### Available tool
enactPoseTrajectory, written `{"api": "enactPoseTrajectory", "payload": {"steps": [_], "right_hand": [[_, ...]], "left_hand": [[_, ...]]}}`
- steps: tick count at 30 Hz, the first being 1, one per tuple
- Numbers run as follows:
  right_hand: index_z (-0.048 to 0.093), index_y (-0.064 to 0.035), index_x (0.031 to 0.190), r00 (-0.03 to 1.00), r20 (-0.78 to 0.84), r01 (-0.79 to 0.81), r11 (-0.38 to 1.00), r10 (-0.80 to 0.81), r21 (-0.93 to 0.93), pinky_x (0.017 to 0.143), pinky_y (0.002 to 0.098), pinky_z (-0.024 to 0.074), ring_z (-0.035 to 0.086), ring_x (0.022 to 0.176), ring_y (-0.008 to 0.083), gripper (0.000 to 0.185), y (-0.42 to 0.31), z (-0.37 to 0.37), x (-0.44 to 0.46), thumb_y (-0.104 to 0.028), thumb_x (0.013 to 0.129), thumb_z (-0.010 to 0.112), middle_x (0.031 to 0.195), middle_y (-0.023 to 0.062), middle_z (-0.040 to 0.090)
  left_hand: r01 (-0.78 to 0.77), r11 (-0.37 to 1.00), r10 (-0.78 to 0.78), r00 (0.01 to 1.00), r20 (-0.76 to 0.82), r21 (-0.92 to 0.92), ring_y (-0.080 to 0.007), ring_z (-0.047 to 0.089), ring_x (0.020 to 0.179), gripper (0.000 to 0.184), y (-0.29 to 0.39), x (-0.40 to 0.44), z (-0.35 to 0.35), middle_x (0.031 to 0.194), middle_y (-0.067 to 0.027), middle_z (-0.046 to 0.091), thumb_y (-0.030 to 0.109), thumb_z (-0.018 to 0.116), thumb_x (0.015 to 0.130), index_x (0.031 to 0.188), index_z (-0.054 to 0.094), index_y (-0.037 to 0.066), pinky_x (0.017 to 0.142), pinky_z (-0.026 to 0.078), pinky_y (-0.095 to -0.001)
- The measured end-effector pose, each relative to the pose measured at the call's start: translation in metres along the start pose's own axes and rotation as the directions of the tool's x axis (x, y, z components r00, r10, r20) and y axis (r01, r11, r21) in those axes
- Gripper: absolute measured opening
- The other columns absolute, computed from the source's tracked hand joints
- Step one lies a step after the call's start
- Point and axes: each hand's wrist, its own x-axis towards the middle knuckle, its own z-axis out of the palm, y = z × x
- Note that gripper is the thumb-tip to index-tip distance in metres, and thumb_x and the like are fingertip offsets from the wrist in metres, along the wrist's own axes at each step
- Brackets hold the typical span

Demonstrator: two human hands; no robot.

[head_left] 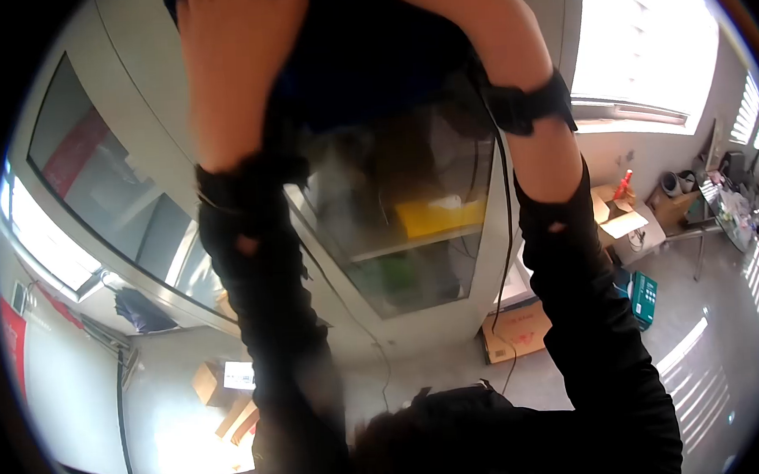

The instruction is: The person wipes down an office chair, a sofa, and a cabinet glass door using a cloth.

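Observation:
Both arms are raised toward the top of the view, in black sleeves with a dark strap at each wrist. My left hand (240, 61) shows its back, slightly blurred, and its fingers run out of the frame at the top. My right hand (489, 20) bends inward, with its fingers also cut off by the top edge. Between the hands hangs a large dark, bluish-black thing (380, 59), which looks like cloth or a bag. Both hands are beside it, but the grip itself is hidden. Behind it stands a pale cabinet (476, 305) with glass doors.
Behind the glass a yellow item (442, 217) lies on a shelf. A cardboard box (519, 332) and a dark cable (508, 231) are near the cabinet's foot. At right are a green box (644, 300) and a cluttered table (726, 213). A folded umbrella (146, 311) leans at left.

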Motion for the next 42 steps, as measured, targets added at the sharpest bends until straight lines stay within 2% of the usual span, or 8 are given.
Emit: {"api": "enactPoseTrajectory", "payload": {"steps": [8,9,11,16,19,23,28,42], "right_hand": [[0.038,-0.0025,0.144,0.982,-0.06,0.172,0.982,-0.177,-0.074,0.093,0.0489,0.0479,0.062,0.104,0.0412,0.061,-0.044,0.031,-0.046,-0.03,0.092,0.057,0.125,0.0279,0.056],[0.055,-0.0184,0.135,0.998,0.011,0.064,0.992,-0.063,-0.105,0.058,0.0399,0.0514,0.065,0.066,0.0302,0.052,-0.046,0.039,-0.068,-0.036,0.086,0.063,0.084,0.016,0.066],[0.059,-0.017,0.131,0.981,-0.168,0.085,0.995,-0.094,-0.057,0.072,0.0426,0.0533,0.066,0.084,0.0336,0.049,-0.048,0.049,-0.128,-0.034,0.085,0.063,0.099,0.0189,0.066],[0.062,-0.0059,0.122,0.933,0.282,-0.188,0.971,0.224,-0.147,0.094,0.0501,0.0454,0.057,0.108,0.0427,0.046,-0.061,0.053,-0.366,-0.03,0.083,0.066,0.119,0.0246,0.06],[0.066,-0.0022,0.108,0.862,0.399,-0.302,0.949,0.313,-0.091,0.09,0.0515,0.0456,0.057,0.103,0.0432,0.036,-0.081,0.035,-0.479,-0.024,0.08,0.07,0.111,0.0243,0.061],[0.065,-0.0038,0.114,0.848,0.393,-0.337,0.934,0.357,-0.121,0.091,0.0552,0.0428,0.056,0.103,0.0456,0.036,-0.072,0.002,-0.507,-0.02,0.083,0.069,0.111,0.0251,0.06],[0.059,0.0011,0.122,0.845,0.169,-0.484,0.86,0.507,-0.163,0.092,0.0523,0.0425,0.055,0.104,0.0469,0.043,-0.016,-0.021,-0.44,-0.023,0.088,0.066,0.113,0.0284,0.059],[0.036,-0.0127,0.147,0.969,0.135,-0.198,0.977,0.208,-0.08,0.097,0.0479,0.0453,0.052,0.116,0.0488,0.064,0.119,-0.112,-0.073,-0.047,0.095,0.053,0.145,0.027,0.04]], "left_hand": [[0.05,0.998,-0.047,0.997,-0.065,0.039,-0.0473,0.056,0.102,0.065,-0.001,-0.087,0.017,0.106,-0.0328,0.057,0.032,0.058,0.089,0.137,0.04,-0.009,0.099,0.041,-0.0509],[0.088,0.996,-0.086,0.99,-0.11,0.011,-0.0478,0.056,0.103,0.069,0.009,-0.112,0.022,0.105,-0.0323,0.058,0.035,0.06,0.088,0.138,0.04,-0.009,0.104,0.038,-0.0507],[0.251,0.968,-0.248,0.955,0.162,0.005,-0.0494,0.055,0.107,0.071,0.025,-0.171,0.007,0.108,-0.0344,0.057,0.039,0.059,0.088,0.139,0.04,-0.007,0.106,0.036,-0.052],[0.268,0.962,-0.257,0.808,0.53,0.057,-0.0428,0.064,0.09,0.058,0.053,-0.366,-0.001,0.091,-0.0254,0.066,0.046,0.064,0.086,0.115,0.061,-0.004,0.096,0.045,-0.056],[0.232,0.968,-0.102,0.703,0.704,-0.091,-0.0495,0.055,0.105,0.053,0.071,-0.489,-0.026,0.105,-0.0316,0.059,0.028,0.061,0.09,0.125,0.05,-0.01,0.101,0.038,-0.0574],[0.746,0.663,-0.339,0.224,0.914,0.063,-0.0521,0.044,0.118,0.065,0.108,-0.505,-0.068,0.122,-0.034,0.049,0.013,0.06,0.085,0.139,0.032,-0.012,0.103,0.036,-0.0533],[0.446,0.816,-0.115,0.749,0.653,-0.368,-0.0509,0.049,0.112,0.045,0.111,-0.426,-0.028,0.12,-0.0328,0.05,0.012,0.06,0.089,0.124,0.045,-0.011,0.098,0.038,-0.0579],[-0.012,0.971,0.039,0.994,0.107,-0.24,-0.0453,0.054,0.103,0.06,0.147,-0.069,0.007,0.103,-0.0303,0.058,0.035,0.06,0.092,0.128,0.048,-0.011,0.103,0.036,-0.0534]]}}
